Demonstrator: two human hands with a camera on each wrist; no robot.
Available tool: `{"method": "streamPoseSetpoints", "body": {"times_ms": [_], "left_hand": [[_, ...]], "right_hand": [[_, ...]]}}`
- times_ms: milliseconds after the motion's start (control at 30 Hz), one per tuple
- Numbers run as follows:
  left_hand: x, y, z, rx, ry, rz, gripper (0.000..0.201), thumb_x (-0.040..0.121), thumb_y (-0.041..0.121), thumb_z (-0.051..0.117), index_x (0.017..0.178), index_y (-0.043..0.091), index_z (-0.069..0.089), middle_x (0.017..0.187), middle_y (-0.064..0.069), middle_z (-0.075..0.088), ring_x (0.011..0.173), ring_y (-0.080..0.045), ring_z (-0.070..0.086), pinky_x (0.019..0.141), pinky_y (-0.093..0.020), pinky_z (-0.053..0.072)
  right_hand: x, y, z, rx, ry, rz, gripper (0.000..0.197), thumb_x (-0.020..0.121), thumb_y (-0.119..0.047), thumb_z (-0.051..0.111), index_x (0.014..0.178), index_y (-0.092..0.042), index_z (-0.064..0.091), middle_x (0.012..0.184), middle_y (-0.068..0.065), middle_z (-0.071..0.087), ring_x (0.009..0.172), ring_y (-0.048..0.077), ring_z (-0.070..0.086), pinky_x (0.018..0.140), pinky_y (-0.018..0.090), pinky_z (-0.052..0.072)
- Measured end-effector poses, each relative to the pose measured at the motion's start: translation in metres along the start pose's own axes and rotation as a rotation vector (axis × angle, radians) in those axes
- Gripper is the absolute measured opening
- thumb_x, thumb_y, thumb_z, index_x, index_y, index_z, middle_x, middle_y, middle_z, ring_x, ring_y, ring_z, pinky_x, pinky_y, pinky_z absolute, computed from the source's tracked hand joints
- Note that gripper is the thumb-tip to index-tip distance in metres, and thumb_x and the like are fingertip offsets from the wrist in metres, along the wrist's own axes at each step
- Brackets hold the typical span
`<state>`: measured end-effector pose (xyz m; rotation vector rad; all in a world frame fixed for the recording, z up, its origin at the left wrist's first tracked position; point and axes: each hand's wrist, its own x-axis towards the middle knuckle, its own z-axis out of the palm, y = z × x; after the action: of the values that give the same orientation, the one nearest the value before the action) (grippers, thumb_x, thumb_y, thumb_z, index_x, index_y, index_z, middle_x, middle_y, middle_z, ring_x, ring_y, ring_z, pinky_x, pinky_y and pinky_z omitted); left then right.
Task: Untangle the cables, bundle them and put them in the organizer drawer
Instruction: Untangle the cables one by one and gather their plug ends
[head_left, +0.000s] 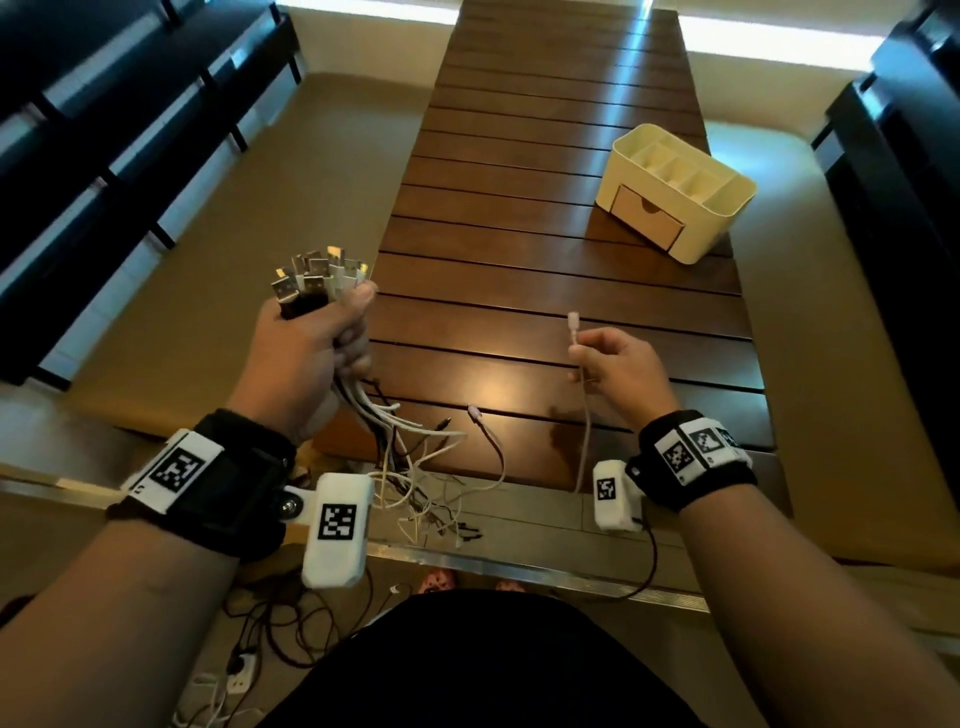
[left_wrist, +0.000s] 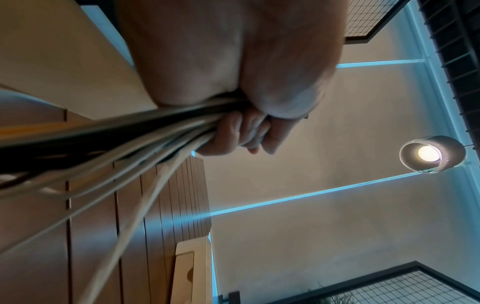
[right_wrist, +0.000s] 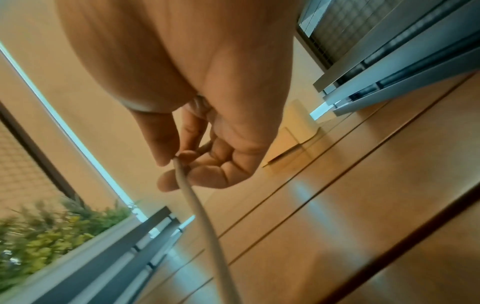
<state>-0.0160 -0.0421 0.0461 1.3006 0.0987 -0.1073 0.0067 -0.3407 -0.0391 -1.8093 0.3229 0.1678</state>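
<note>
My left hand (head_left: 311, 348) grips a bunch of black and white cables (head_left: 319, 278) just below their USB plugs, held up left of the slatted wooden table (head_left: 519, 208). The loose tails (head_left: 421, 467) hang tangled below it over the table's near edge. In the left wrist view the cables (left_wrist: 124, 144) run out of the closed fist (left_wrist: 241, 131). My right hand (head_left: 608, 358) pinches a single pale cable (head_left: 574, 327) near its small plug, above the table; the right wrist view shows that cable (right_wrist: 197, 209) between thumb and fingertips (right_wrist: 161, 156). The cream organizer (head_left: 675, 187) stands far right, its drawer (head_left: 647, 218) shut.
Dark benches (head_left: 104, 130) line the left side and dark furniture (head_left: 904, 182) the right. More cables and a power strip (head_left: 244, 670) lie on the floor by my legs. A metal rail (head_left: 519, 566) runs under the table's near edge.
</note>
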Motion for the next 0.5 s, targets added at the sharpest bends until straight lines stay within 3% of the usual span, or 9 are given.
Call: {"method": "streamPoseSetpoints", "body": {"times_ms": [133,233,333,400,500], "left_hand": [[0.003,-0.011,0.013,0.017,-0.055,0.021,0.027,0.091,0.022,0.063,0.111,0.006,0.057,0.061,0.005,0.038,0.049,-0.007,0.033,0.047,-0.019,0.034],[0.003,-0.015,0.026,0.038,-0.088,0.034,0.011,0.098,0.018,0.060,0.098,0.008,0.056,0.061,0.005,0.039,0.049,-0.007,0.036,0.049,-0.020,0.037],[0.004,-0.018,0.039,0.073,-0.144,0.058,0.013,0.096,0.021,0.058,0.087,0.013,0.052,0.061,0.006,0.040,0.050,-0.008,0.038,0.051,-0.023,0.040],[0.005,-0.020,0.046,0.099,-0.178,0.072,0.015,0.095,0.024,0.058,0.086,0.014,0.052,0.061,0.006,0.042,0.052,-0.010,0.040,0.054,-0.025,0.042],[0.004,-0.021,0.054,0.166,-0.202,0.112,0.019,0.096,0.026,0.056,0.094,0.007,0.055,0.063,0.003,0.046,0.056,-0.013,0.044,0.059,-0.032,0.044]], "right_hand": [[-0.028,-0.023,0.016,0.096,-0.058,-0.113,0.009,0.093,-0.015,0.066,0.101,-0.016,0.071,0.093,0.000,0.072,0.078,0.013,0.070,0.072,0.028,0.056],[-0.044,-0.039,0.023,0.150,-0.098,-0.192,0.009,0.091,-0.013,0.068,0.099,-0.016,0.072,0.091,0.004,0.073,0.080,0.016,0.070,0.072,0.028,0.057],[-0.051,-0.057,0.031,0.172,-0.131,-0.276,0.011,0.090,-0.011,0.070,0.093,-0.021,0.074,0.089,0.008,0.074,0.078,0.018,0.071,0.070,0.027,0.057],[-0.053,-0.065,0.036,0.166,-0.147,-0.320,0.014,0.089,-0.010,0.071,0.090,-0.023,0.073,0.086,0.008,0.074,0.077,0.019,0.070,0.070,0.027,0.056],[-0.054,-0.073,0.041,0.187,-0.164,-0.360,0.010,0.087,-0.007,0.072,0.091,-0.017,0.073,0.079,0.004,0.073,0.074,0.017,0.069,0.069,0.026,0.055]]}}
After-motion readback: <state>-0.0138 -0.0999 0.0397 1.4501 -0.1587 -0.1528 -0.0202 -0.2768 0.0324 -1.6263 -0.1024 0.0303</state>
